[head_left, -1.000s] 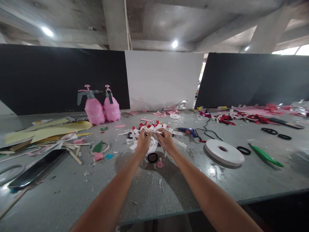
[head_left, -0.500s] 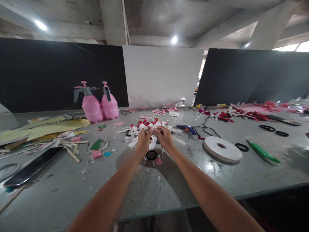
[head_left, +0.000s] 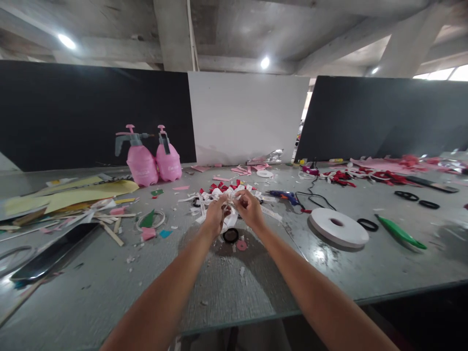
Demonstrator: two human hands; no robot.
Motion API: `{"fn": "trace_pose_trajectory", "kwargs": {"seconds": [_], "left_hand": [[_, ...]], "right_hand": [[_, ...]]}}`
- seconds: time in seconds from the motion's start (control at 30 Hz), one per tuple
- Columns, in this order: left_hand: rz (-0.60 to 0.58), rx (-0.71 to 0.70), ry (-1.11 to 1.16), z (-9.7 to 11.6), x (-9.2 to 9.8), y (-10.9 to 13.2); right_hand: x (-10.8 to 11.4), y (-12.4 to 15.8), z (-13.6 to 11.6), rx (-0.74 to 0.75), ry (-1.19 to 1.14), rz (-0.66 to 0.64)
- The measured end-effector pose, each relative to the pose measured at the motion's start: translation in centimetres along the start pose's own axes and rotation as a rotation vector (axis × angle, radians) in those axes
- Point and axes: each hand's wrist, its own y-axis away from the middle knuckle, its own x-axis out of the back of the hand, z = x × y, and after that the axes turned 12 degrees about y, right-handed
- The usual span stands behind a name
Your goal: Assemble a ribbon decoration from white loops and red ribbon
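Both hands meet over a pile of white and red ribbon pieces [head_left: 210, 197] in the middle of the table. My left hand [head_left: 216, 213] is closed, its fingers pinching a white ribbon piece [head_left: 229, 199] between the hands. On the other side my right hand [head_left: 249, 208] has its thumb and fingers bent together at the same ribbon; its fingertips partly hide what they grip. Just below the hands lie a black ring [head_left: 230, 236] and a small pink disc [head_left: 242, 245]. A blue glue gun [head_left: 284, 196] rests to the right of the pile.
A large white ribbon roll [head_left: 338, 228] and a green pointed tool [head_left: 400, 232] lie on the right. Two pink spray bottles [head_left: 142, 163] stand at the back left, near yellow sheets [head_left: 91, 192]. A phone [head_left: 54, 252] lies at the left. The table's front edge [head_left: 256, 321] is near me.
The hands have moved slightly apart at the fingertips, and the left hand has turned a little. More of the white ribbon shows below them. The view has shifted slightly.
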Motion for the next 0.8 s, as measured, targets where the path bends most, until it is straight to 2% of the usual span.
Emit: {"fn": "trace_pose_trajectory", "kwargs": {"seconds": [0.1, 0.2, 0.47, 0.6, 0.8], "left_hand": [[0.010, 0.019, 0.052, 0.0, 0.1, -0.1], [-0.015, 0.017, 0.066, 0.0, 0.1, 0.0], [-0.061, -0.017, 0.106, 0.1, 0.0, 0.0], [-0.134, -0.035, 0.115, 0.2, 0.2, -0.2], [-0.170, 0.047, 0.035, 0.5, 0.4, -0.4]], "right_hand": [[-0.2, 0.1, 0.0, 0.034, 0.009, -0.077], [-0.5, 0.2, 0.3, 0.002, -0.008, -0.088], [-1.2, 0.1, 0.3, -0.149, -0.282, -0.204], [-0.7, 0.2, -0.1, -0.101, -0.257, -0.292], [0.5, 0.0, -0.3, -0.084, -0.263, -0.454]]}}
